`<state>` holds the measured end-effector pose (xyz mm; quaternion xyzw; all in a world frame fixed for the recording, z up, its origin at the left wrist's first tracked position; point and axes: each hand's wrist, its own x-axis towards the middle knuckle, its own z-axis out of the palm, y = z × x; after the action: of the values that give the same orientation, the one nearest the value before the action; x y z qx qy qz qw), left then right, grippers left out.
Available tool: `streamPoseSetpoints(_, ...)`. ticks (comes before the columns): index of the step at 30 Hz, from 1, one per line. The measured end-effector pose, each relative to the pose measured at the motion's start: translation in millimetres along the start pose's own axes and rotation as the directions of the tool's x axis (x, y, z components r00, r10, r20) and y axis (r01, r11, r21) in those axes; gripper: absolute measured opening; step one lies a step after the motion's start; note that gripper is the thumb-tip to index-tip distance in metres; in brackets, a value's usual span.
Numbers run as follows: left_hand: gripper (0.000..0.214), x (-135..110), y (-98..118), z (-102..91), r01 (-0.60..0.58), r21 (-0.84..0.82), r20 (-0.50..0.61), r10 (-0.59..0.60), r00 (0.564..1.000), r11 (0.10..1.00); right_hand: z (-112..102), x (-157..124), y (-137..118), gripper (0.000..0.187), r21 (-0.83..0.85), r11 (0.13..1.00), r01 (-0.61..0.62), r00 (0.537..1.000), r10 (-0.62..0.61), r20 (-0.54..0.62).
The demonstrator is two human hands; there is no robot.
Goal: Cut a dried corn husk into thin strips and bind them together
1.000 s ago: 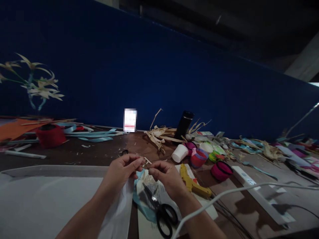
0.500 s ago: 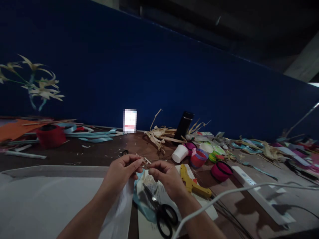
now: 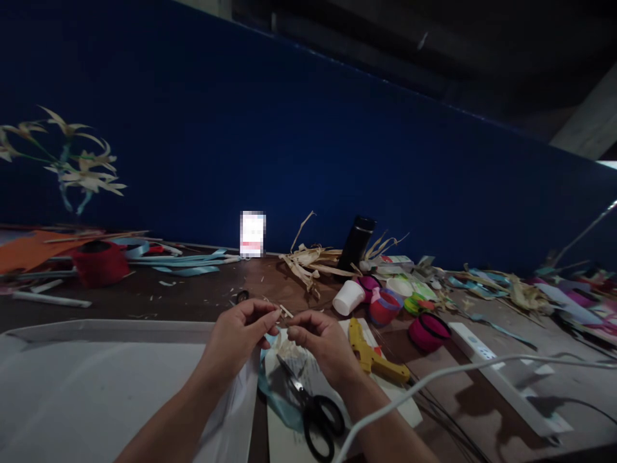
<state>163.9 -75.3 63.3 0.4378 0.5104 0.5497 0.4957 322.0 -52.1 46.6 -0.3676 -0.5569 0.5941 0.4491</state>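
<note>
My left hand (image 3: 243,328) and my right hand (image 3: 315,337) are held close together over the table, each with thumb and forefinger pinched. Whatever sits between the fingertips is too small to make out. A short pale sliver (image 3: 286,311) shows in the gap between the hands; I cannot tell whether it is held or lies behind them. Below the hands, black-handled scissors (image 3: 311,405) lie on a printed sheet (image 3: 282,444), with light blue material (image 3: 279,405) partly under them. A yellow glue gun (image 3: 373,360) lies just right of my right hand.
A white tray (image 3: 120,325) fills the left front. A white cable (image 3: 434,376) crosses in front of my right forearm towards a power strip (image 3: 506,379). Behind stand a white cup (image 3: 348,298), ribbon rolls (image 3: 429,331), dry husks (image 3: 308,260) and a black flask (image 3: 357,244).
My left fingertips have come very slightly closer to my right hand. Both pinches stay closed, and the things on the table lie as before.
</note>
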Motion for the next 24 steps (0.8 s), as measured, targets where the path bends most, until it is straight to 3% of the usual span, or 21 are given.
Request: streamPoseSetpoints(24, 0.029, 2.8, -4.1, -0.5, -0.026, 0.091, 0.098, 0.017, 0.995, 0.995, -0.5, 1.9, 4.1, 0.022, -0.077, 0.996, 0.054, 0.999, -0.053, 0.011)
